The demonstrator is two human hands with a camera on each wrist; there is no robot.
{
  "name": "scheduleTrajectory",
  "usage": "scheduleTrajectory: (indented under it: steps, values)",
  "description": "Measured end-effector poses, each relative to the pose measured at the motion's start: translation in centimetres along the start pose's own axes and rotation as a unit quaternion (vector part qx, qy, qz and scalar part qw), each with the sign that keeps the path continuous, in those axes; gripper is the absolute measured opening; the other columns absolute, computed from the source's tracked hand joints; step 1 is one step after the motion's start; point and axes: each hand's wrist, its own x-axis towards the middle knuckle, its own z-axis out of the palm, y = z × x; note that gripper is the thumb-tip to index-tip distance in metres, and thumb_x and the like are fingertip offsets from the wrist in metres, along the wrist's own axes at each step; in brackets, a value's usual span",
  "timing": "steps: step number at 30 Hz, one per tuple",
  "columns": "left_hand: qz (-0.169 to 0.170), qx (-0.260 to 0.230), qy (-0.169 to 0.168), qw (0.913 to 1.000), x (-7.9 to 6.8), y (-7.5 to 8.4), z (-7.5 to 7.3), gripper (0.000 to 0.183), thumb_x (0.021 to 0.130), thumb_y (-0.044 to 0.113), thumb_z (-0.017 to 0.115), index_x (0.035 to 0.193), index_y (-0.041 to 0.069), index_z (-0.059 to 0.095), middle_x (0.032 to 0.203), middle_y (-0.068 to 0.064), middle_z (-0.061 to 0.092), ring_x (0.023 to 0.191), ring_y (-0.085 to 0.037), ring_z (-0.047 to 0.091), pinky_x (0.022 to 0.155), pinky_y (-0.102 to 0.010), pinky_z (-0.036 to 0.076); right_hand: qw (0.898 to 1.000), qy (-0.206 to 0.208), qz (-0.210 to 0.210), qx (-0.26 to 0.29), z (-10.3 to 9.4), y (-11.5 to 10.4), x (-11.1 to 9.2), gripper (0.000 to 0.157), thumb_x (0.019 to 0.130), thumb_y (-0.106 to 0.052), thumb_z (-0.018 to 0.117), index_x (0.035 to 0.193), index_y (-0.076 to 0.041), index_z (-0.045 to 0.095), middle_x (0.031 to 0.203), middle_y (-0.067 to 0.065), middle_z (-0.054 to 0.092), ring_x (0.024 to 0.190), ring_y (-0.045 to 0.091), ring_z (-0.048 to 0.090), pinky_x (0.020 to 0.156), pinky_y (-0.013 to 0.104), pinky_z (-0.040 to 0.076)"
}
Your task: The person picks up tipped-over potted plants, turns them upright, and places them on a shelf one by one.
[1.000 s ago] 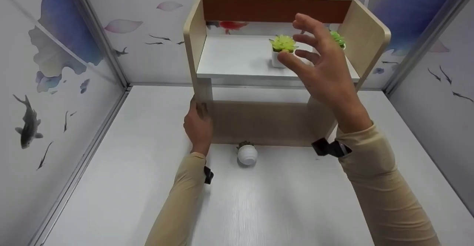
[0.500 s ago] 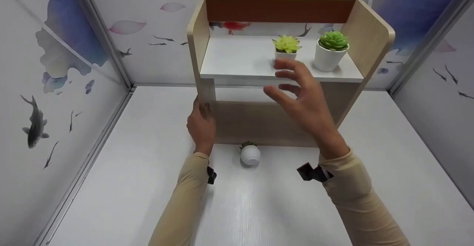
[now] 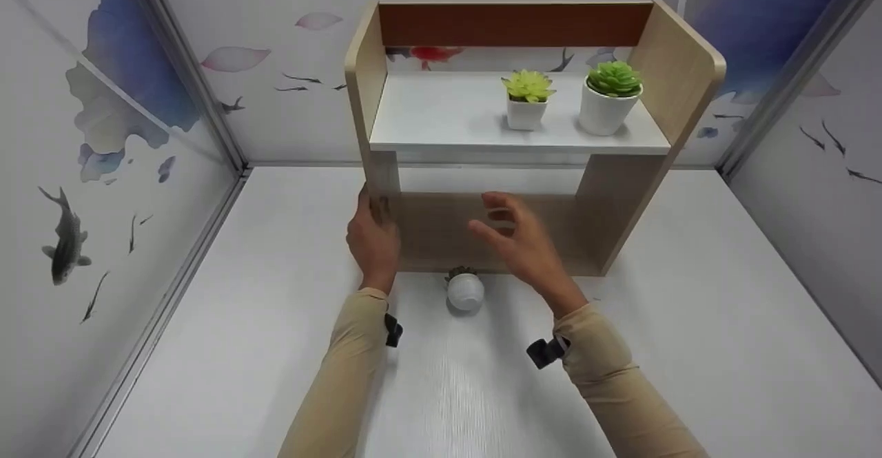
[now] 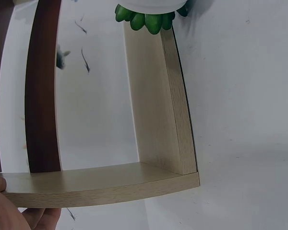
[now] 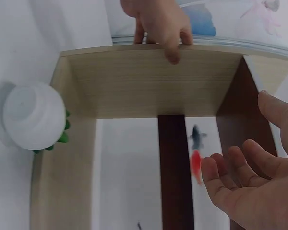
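My left hand (image 3: 374,244) grips the left side panel of a small wooden shelf (image 3: 355,72), thumb on the inner face and fingers outside, as the right wrist view shows. My right hand (image 3: 520,244) is in front of the lower opening, fingers loosely curved with nothing between them. Below and left of it, a round white pot (image 3: 466,294) lies tipped on the table, its green succulent (image 4: 153,21) pointing at the shelf's bottom board. On the upper board stand a yellow-green succulent in a square pot (image 3: 526,112) and a green one in a round pot (image 3: 608,110).
The white table (image 3: 227,348) reaches out on both sides and in front of the shelf. Printed wall panels (image 3: 275,120) with fish and petals enclose it at the back and sides. A brown back board (image 3: 517,24) spans the top of the shelf.
My right hand has come down and left from beside the plants on the upper board to the lower opening, uncovering both plants. The left hand keeps its grip on the side panel.
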Motion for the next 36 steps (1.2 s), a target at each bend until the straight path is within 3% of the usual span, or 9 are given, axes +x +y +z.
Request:
scheduleTrajectory:
  steps: [6, 14, 21, 26, 30, 36]
  values:
    - [0.006, 0.001, 0.004, 1.0000, -0.1, 0.0, 0.1, 0.041, 0.106, 0.013, 0.057, 0.147, 0.008, 0.053, 0.139, -0.015, 0.064, 0.127, -0.029, 0.064, 0.102, -0.047, 0.052, 0.998, -0.022, 0.061, -0.005, 1.6, 4.2, -0.3, 0.061, 0.099, -0.031, 0.071, 0.148, -0.003, 0.049, 0.148, 0.019, 0.051, 0.138, 0.040, 0.048, 0.111, 0.051, 0.043]
    - [0.012, 0.006, 0.009, 0.9999, -0.1, 0.0, 0.1, 0.040, 0.106, 0.012, 0.057, 0.145, 0.007, 0.055, 0.136, -0.015, 0.067, 0.124, -0.029, 0.065, 0.099, -0.047, 0.053, 0.988, -0.052, 0.145, -0.023, 3.0, 7.3, -0.9, 0.074, 0.097, -0.049, 0.068, 0.154, -0.007, 0.043, 0.155, 0.017, 0.046, 0.142, 0.035, 0.045, 0.109, 0.055, 0.044]
    - [0.010, 0.010, 0.011, 0.9998, -0.1, -0.1, 0.1, 0.039, 0.106, 0.012, 0.056, 0.145, 0.007, 0.056, 0.135, -0.015, 0.067, 0.122, -0.029, 0.066, 0.097, -0.047, 0.054, 0.984, -0.072, 0.161, -0.016, 4.1, 8.6, -1.3, 0.081, 0.098, -0.052, 0.065, 0.157, -0.004, 0.037, 0.154, 0.018, 0.047, 0.140, 0.035, 0.048, 0.107, 0.053, 0.046]
    - [0.018, 0.010, 0.011, 0.9997, -0.1, 0.2, -0.1, 0.041, 0.104, 0.006, 0.057, 0.145, 0.004, 0.055, 0.134, -0.018, 0.067, 0.122, -0.031, 0.066, 0.097, -0.048, 0.054, 0.982, -0.075, 0.172, -0.007, 4.9, 9.2, -1.6, 0.077, 0.099, -0.049, 0.065, 0.154, -0.001, 0.041, 0.150, 0.019, 0.050, 0.138, 0.037, 0.050, 0.107, 0.052, 0.046]
    - [0.021, 0.012, 0.013, 0.9996, -0.1, 0.2, -0.2, 0.042, 0.102, 0.001, 0.058, 0.144, 0.003, 0.055, 0.134, -0.018, 0.067, 0.122, -0.031, 0.066, 0.097, -0.048, 0.054, 0.982, -0.081, 0.171, -0.008, 5.5, 9.5, -1.9, 0.073, 0.099, -0.048, 0.065, 0.152, -0.001, 0.044, 0.154, 0.019, 0.045, 0.141, 0.040, 0.045, 0.110, 0.054, 0.042]
    - [0.018, 0.009, 0.010, 0.9997, 0.0, 0.2, -0.1, 0.040, 0.105, 0.007, 0.057, 0.145, 0.003, 0.055, 0.135, -0.018, 0.066, 0.123, -0.031, 0.066, 0.098, -0.047, 0.054, 0.982, -0.086, 0.166, -0.019, 5.9, 9.8, -2.1, 0.071, 0.099, -0.045, 0.066, 0.151, 0.000, 0.046, 0.157, 0.021, 0.042, 0.147, 0.040, 0.037, 0.116, 0.057, 0.035]
